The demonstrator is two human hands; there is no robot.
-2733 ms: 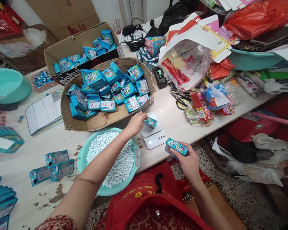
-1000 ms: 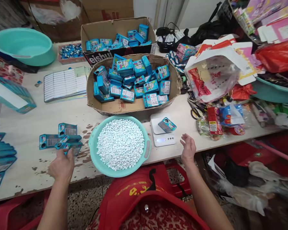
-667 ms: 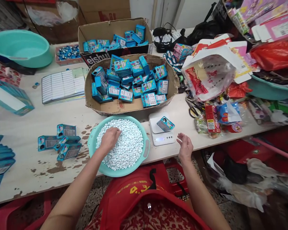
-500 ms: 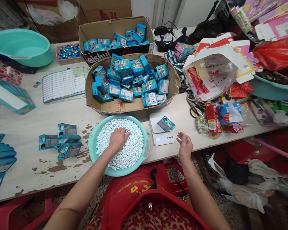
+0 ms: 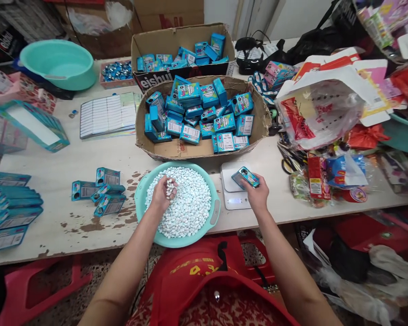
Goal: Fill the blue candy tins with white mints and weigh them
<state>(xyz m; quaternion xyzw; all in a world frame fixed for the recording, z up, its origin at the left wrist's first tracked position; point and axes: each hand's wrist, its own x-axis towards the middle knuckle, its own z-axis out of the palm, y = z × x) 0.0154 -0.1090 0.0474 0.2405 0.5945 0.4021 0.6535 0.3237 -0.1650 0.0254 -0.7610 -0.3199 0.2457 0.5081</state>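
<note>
Over the left part of a turquoise basin (image 5: 215,213), my left hand (image 5: 161,195) is turned palm up, fingers curled around several small white candies (image 5: 170,188). Loose candies (image 5: 187,210) of the same kind fill the basin. My right hand (image 5: 258,192) grips the near right end of a small blue candy box (image 5: 245,177) with a dark round opening on top. That box is over the white digital scale (image 5: 228,183); whether it still touches the plate I cannot tell. The scale's display is lit, its digits too blurred to read.
Behind the basin stands a cardboard box (image 5: 204,151) of blue candy boxes, with another carton (image 5: 149,79) behind it. Several blue boxes (image 5: 109,205) lie at left, near stacked ones (image 5: 12,219). Scissors (image 5: 289,165), wrapped sweets and a plastic bag (image 5: 323,108) crowd the right.
My left hand has come up from the candies with a handful and turned over. My right hand has moved from beside the scale to the blue candy box and taken hold of it.
</note>
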